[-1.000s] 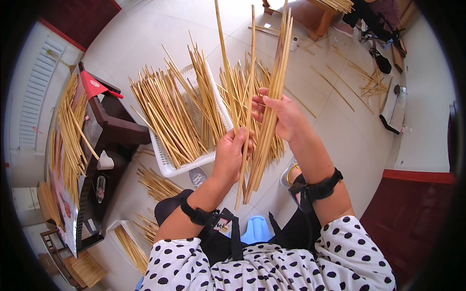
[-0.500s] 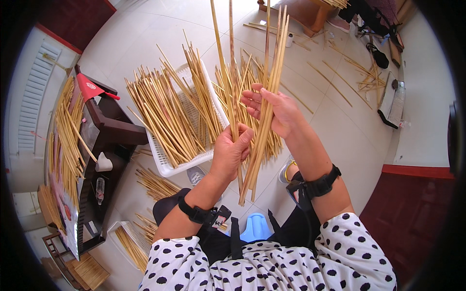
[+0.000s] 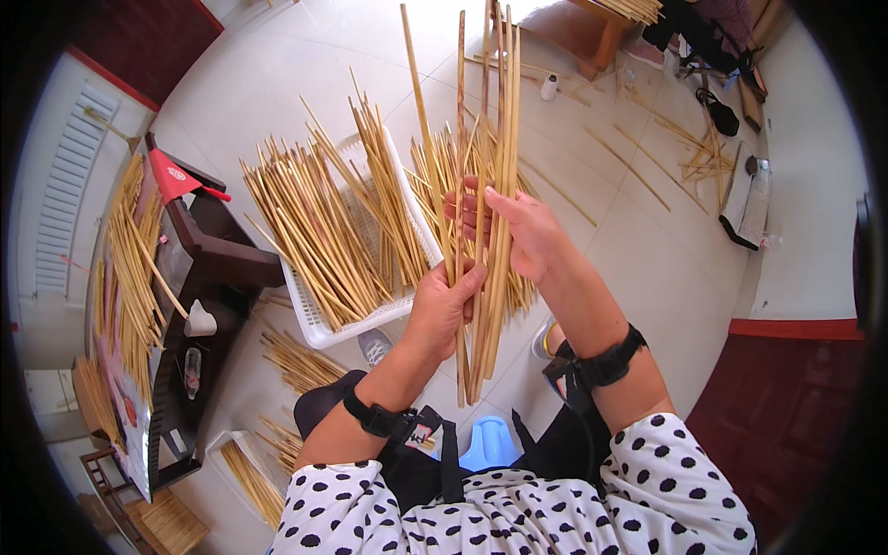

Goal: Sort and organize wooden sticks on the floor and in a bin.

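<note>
In front of me my left hand grips a few long thin bamboo sticks near their lower part, thumb over them. Higher and to the right, my right hand holds several more upright sticks with its thumb in front and fingers behind, partly spread among them. The two groups stand nearly side by side, some touching or overlapping. Just beyond my left hand a white plastic basket holds many sticks, and another dense heap of sticks lies behind the ones I hold.
A dark table at left bears sticks and a red item. A smaller basket stands lower left. Loose sticks lie on the tiled floor. A blue stool is below me; a person's legs show upper right.
My right hand has moved down and a little left, bringing its sticks nearer those in my left hand. My left hand is slightly lower, still gripping sticks.
</note>
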Tool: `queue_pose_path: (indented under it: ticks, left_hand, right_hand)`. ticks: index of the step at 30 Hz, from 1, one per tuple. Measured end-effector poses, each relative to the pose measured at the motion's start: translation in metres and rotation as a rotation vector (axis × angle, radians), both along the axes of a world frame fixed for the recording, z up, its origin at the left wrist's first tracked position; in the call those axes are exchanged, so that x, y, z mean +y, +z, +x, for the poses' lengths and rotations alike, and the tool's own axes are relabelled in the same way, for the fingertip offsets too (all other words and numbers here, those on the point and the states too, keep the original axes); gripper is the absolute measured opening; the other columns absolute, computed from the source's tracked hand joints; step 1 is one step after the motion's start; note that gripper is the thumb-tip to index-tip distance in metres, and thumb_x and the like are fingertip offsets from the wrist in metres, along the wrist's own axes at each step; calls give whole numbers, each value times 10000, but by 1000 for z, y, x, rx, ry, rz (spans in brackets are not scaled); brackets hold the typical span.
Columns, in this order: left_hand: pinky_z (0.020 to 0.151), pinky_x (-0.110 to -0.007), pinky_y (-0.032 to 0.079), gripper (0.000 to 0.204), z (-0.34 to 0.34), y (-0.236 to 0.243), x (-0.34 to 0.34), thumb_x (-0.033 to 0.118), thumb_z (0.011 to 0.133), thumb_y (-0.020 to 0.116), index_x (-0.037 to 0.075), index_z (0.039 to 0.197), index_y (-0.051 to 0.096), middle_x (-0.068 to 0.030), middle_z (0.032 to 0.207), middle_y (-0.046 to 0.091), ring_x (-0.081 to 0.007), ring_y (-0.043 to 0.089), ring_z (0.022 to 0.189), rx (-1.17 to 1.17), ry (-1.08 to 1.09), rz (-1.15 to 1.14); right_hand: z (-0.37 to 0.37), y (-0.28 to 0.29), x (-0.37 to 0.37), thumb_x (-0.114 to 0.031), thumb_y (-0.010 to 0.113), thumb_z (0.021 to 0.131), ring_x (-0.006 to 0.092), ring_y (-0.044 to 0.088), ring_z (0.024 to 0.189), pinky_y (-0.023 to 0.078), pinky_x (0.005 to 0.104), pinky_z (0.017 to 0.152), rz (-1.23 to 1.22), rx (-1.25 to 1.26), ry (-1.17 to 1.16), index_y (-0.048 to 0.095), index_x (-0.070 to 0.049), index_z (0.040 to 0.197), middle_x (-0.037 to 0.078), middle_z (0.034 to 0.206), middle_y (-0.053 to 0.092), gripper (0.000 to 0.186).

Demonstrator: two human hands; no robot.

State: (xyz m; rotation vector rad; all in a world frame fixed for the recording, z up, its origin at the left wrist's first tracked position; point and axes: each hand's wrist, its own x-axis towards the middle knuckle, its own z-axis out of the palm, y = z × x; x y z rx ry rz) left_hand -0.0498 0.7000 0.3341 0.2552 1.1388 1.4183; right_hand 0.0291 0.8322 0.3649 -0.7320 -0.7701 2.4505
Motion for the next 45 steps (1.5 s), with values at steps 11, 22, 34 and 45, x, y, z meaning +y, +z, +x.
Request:
queue_pose_path:
  ticks: [11,22,34,45]
  left_hand:
    - [444,-171,358,192,0,6,0,167,792,672,66,896,545,24,704,544,-36,480,530,64,-45,48]
    - [661,-238,500,191,-1,12,-3,85,799,621,-7,955,561,-42,826,600,-100,587,704,17,51,94]
    - [592,-227,483,182,-7,10,-1,70,777,641,22,904,520,-33,768,569,-87,553,638,5,98,107]
    - [472,-203,389,139,-5,-10,8,79,789,626,41,869,519,8,668,514,-63,476,524,145,184,-45]
  right_hand:
    - [-1,0,-1,-155,380,945,241,571,978,491,325,778,-22,-46,1,442,-18,1155,143,1047,570,258]
    - [-1,-3,-1,-197,382,945,248,564,995,500,350,822,-5,-42,51,403,6,1216,145,1121,544,338]
    - [1,-1,1,-212,403,940,218,567,978,513,352,791,-2,-103,41,442,-12,1180,122,1114,551,315]
    - [8,-4,10,-145,407,911,186,558,899,461,331,706,62,-352,-154,500,-88,1014,70,961,579,150]
